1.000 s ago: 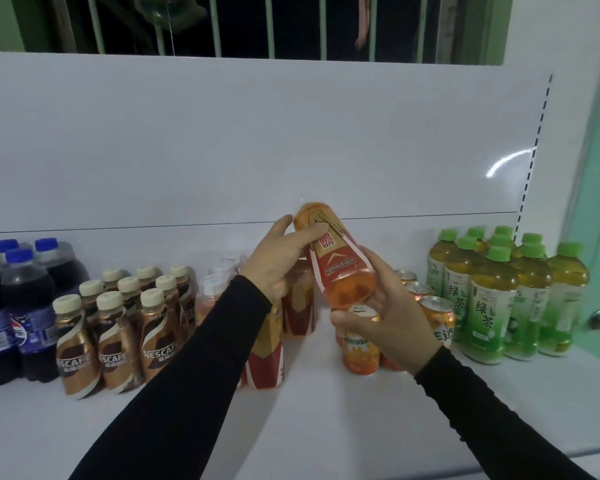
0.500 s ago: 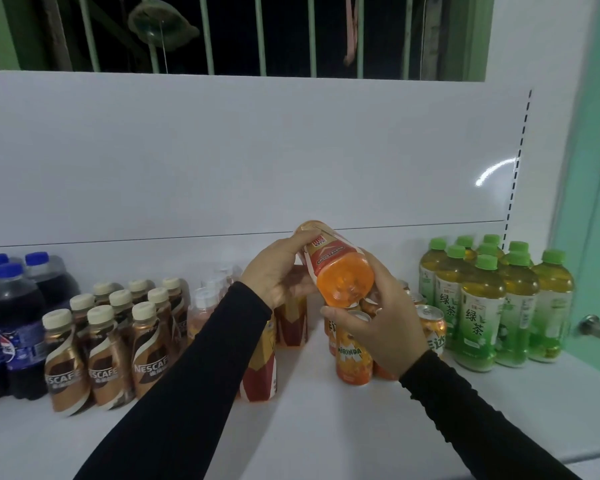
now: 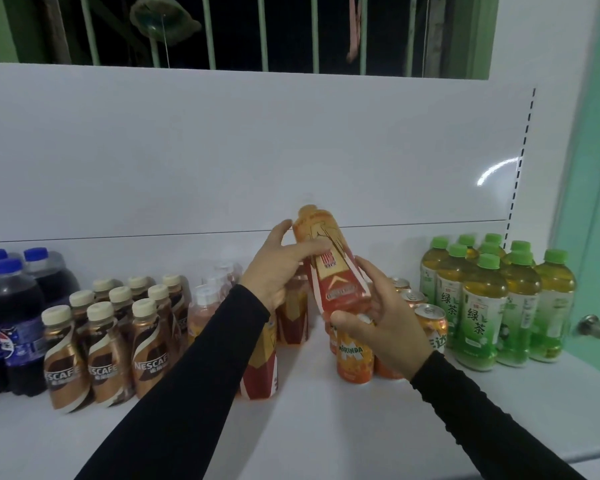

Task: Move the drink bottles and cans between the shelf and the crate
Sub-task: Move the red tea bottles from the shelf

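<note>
Held tilted at frame centre, above the white shelf: an orange-capped plastic tea bottle with red and gold label, cap leaning away to the upper left. Left hand wrapped round the upper body, right hand curled under the base, probably steadying it for standing among the red-labelled bottles below. Just right, orange Mirinda cans; further right, green tea bottles. Compared with half a second ago, base no longer facing the camera, bottle swung nearer upright.

left hand + right hand | hold tea bottle | above shelf
</note>
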The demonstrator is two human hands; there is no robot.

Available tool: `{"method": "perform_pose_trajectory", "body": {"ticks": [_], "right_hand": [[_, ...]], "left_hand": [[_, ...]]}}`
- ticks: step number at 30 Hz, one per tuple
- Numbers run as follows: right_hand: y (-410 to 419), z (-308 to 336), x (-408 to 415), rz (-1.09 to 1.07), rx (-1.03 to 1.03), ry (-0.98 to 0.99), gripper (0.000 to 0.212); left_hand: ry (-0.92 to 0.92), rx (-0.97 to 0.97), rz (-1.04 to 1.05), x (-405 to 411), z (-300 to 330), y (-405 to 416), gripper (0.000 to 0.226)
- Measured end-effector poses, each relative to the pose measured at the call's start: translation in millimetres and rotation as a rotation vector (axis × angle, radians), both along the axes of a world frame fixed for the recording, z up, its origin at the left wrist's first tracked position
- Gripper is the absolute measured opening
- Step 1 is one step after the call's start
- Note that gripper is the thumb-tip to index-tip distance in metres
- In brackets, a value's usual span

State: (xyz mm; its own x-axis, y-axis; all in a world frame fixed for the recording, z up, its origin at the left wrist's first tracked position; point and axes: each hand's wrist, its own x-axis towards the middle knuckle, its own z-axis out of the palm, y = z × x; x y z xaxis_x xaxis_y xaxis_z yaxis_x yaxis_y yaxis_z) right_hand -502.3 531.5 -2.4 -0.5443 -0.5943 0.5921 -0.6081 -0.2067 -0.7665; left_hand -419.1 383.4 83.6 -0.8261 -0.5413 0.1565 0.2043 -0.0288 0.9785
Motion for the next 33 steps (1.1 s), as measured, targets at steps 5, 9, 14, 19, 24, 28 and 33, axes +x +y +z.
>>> {"method": "perform_pose_trajectory", "body": {"ticks": [5, 9, 14, 19, 24, 28, 33], "right_hand": [[1, 2, -8, 0.096, 0.09, -0.153, 0.08], [2, -4, -12, 0.047, 0.18, -0.062, 0.051], [-5, -22, -24, -0.075, 0.186, 0.055, 0.071], [-13, -29, -29, -0.123, 0.172, 0.138, 0.07], [-18, -29, -22, -0.12, 0.154, 0.183, 0.063], [-19, -28, -19, -0.076, 0.182, 0.135, 0.064], [-19, -29, -15, -0.036, 0.289, 0.072, 0.056]], "left_hand": [[0.04, -0.254, -0.079, 5, -13, -1, 0.099], [0.077, -0.455, -0.124, 12, -22, -2, 0.086], [0.19, -0.583, -0.132, 28, -22, -1, 0.056], [0.242, -0.655, -0.159, 37, -35, -4, 0.056], [0.272, -0.654, -0.161, 40, -38, -10, 0.055], [0.264, -0.677, -0.15, 41, -32, -12, 0.045], [0.126, -0.859, 0.089, 34, 0, -19, 0.039]]}}
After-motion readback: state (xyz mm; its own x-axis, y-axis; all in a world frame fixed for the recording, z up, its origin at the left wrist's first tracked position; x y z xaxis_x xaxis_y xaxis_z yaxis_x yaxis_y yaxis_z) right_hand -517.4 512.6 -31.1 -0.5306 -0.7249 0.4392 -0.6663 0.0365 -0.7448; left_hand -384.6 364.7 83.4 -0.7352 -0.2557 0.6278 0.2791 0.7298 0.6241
